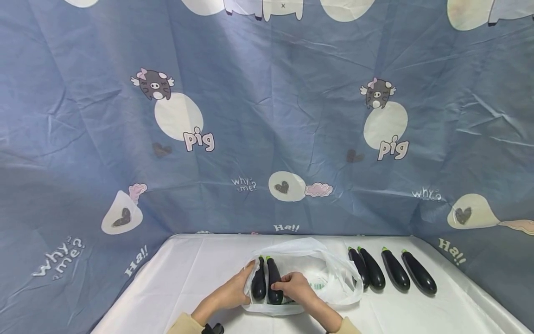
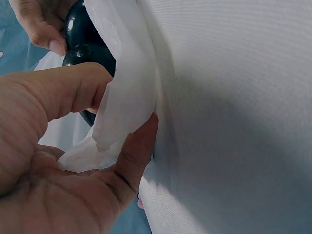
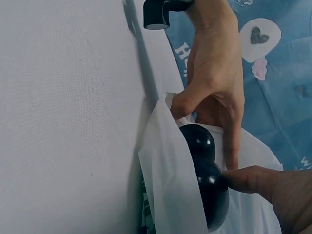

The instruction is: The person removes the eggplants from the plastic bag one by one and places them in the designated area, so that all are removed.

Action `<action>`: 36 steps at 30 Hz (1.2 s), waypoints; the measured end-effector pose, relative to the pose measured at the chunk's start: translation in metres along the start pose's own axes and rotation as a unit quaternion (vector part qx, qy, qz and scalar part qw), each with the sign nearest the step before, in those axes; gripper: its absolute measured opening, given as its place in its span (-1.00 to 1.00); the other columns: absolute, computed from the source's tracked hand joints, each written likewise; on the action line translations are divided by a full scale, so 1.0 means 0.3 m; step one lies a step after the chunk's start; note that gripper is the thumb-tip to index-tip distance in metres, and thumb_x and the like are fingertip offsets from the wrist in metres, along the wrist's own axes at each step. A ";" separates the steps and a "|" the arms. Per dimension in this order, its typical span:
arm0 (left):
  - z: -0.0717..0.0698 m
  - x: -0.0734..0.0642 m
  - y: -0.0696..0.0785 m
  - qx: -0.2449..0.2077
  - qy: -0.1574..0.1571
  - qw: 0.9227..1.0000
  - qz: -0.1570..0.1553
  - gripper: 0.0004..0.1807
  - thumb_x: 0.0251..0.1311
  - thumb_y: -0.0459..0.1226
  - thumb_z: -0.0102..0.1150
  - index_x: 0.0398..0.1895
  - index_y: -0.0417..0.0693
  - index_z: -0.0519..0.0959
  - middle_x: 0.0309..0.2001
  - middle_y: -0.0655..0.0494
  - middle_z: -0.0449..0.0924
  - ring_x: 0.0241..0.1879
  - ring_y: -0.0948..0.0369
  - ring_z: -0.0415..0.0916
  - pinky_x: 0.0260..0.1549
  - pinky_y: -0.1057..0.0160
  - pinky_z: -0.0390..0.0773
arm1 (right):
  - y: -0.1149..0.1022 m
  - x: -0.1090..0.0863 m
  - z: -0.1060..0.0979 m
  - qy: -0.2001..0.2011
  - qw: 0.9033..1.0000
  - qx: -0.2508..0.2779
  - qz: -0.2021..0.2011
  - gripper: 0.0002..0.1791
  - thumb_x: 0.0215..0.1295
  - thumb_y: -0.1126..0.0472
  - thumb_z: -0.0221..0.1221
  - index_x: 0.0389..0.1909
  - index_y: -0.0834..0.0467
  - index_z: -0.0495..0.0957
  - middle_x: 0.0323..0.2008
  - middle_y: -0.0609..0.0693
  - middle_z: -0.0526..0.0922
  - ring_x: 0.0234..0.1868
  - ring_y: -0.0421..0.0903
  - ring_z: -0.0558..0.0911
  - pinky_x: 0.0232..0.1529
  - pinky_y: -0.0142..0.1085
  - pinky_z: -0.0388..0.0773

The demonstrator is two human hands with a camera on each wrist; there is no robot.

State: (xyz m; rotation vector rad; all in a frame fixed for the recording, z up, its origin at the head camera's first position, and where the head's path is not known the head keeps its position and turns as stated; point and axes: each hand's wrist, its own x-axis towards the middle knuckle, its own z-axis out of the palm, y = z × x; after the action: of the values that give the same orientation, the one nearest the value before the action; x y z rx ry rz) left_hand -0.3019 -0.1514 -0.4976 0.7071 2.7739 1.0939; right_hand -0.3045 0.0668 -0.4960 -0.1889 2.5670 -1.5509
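Observation:
A white plastic bag [image 1: 340, 273] lies on the table with its mouth spread. Two dark eggplants are inside its left part, side by side with green stem ends pointing away. My left hand [image 1: 233, 290] grips the bag's left edge; in the left wrist view its thumb is over the plastic and a finger lies outside. The left eggplant [image 1: 259, 282] is close beside that hand. My right hand [image 1: 295, 287] reaches into the bag and holds the right eggplant [image 1: 274, 273]. Its thumb [image 3: 253, 179] rests on the rounded end in the right wrist view; its other fingers are hidden there.
Several more eggplants [image 1: 395, 271] lie in a row on the white-covered table [image 1: 187, 260], right of the bag. The nearest of them is close to the bag's right side. A blue printed curtain [image 1: 250, 139] hangs behind and at both sides.

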 end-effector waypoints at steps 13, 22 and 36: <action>0.003 0.000 -0.006 -0.011 0.001 1.000 0.007 0.23 -0.42 -0.49 0.37 0.50 -0.28 -0.02 0.49 -0.28 -0.01 0.44 -0.27 0.02 0.33 -0.29 0.09 | -0.005 -0.010 -0.039 -0.003 1.000 -0.004 0.006 -0.61 -0.02 0.08 0.33 -0.28 0.32 0.61 -0.45 -0.01 0.63 -0.48 -0.18 0.59 -0.40 -0.33 0.57; 0.006 0.002 -0.009 -0.010 0.009 1.000 0.013 0.24 -0.40 -0.47 0.38 0.51 -0.24 -0.05 0.50 -0.26 -0.03 0.44 -0.27 0.01 0.32 -0.30 0.09 | -0.032 -0.042 -0.079 -0.019 1.000 0.008 0.012 -0.62 0.02 0.11 0.32 -0.24 0.32 0.61 -0.39 -0.02 0.64 -0.44 -0.18 0.56 -0.37 -0.31 0.58; 0.004 0.001 0.000 -0.006 0.010 1.000 0.009 0.23 -0.42 -0.50 0.39 0.50 -0.27 -0.02 0.49 -0.29 -0.01 0.44 -0.27 0.01 0.33 -0.28 0.09 | -0.016 -0.122 -0.124 -0.028 0.999 0.013 -0.011 -0.60 0.00 0.16 0.31 -0.19 0.37 0.60 -0.35 0.00 0.67 -0.32 -0.18 0.61 -0.31 -0.28 0.63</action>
State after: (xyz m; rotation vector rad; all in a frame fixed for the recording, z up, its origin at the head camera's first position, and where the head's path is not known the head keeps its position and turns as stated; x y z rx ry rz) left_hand -0.3018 -0.1505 -0.4985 0.7244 2.7815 1.1260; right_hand -0.2750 0.1035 -0.4726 -0.2535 2.5097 -1.5622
